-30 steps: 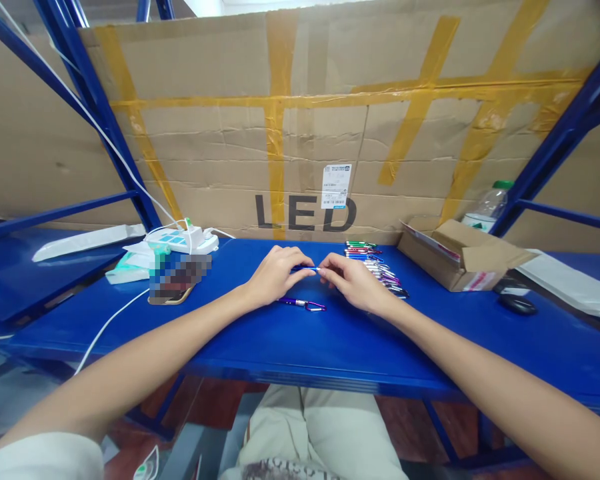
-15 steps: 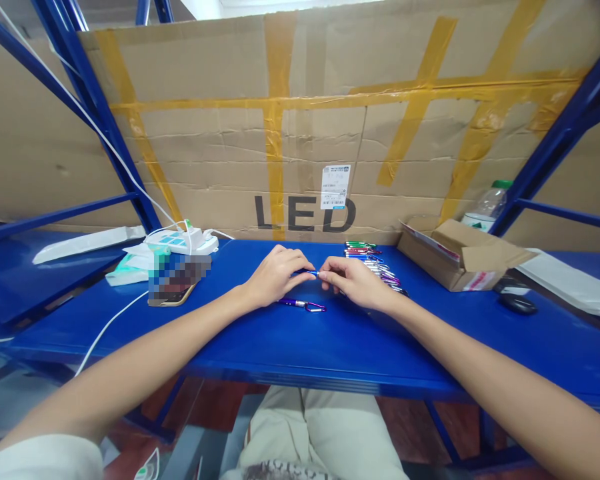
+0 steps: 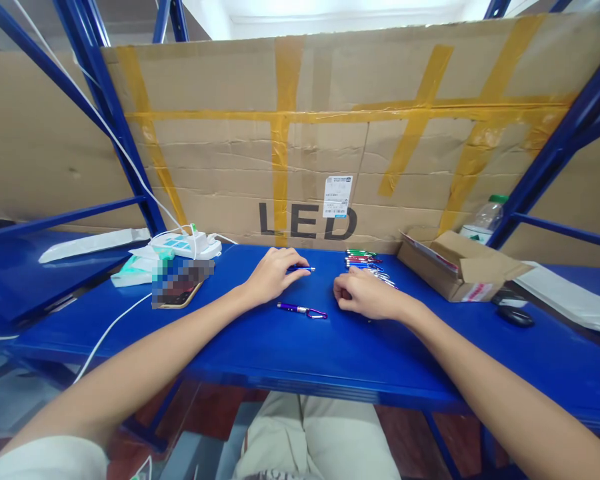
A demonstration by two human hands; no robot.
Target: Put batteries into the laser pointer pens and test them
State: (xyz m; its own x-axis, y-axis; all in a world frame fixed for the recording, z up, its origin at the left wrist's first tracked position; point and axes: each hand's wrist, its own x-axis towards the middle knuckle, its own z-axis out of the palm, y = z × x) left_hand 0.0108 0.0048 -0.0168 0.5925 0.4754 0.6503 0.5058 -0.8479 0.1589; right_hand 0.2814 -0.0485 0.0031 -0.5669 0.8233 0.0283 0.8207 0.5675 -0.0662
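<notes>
My left hand (image 3: pixel 276 275) rests over the blue table, its thumb and fingers closed round a slim blue penlight-like stick (image 3: pixel 301 269) whose silvery tip points right. My right hand (image 3: pixel 361 293) is apart from it, fingers curled in; whatever they may hold is hidden. Between the hands and nearer to me lies a purple penlight-like keychain (image 3: pixel 300 310) with a carabiner clip at its right end. Just beyond my right hand is a row of similar keychains (image 3: pixel 363 260) in green, red, blue and silver, partly covered by that hand.
An opened cardboard box (image 3: pixel 450 267) stands at the right, with a black mouse (image 3: pixel 515 315) and a plastic bottle (image 3: pixel 485 217) near it. To the left are a phone (image 3: pixel 183 287), a white power strip (image 3: pixel 195 247) and a cable. Taped cardboard (image 3: pixel 220 167) walls off the back.
My right hand has drawn away from the blue stick, to the right and slightly nearer me. My left hand still holds the stick. The view has tilted up a little.
</notes>
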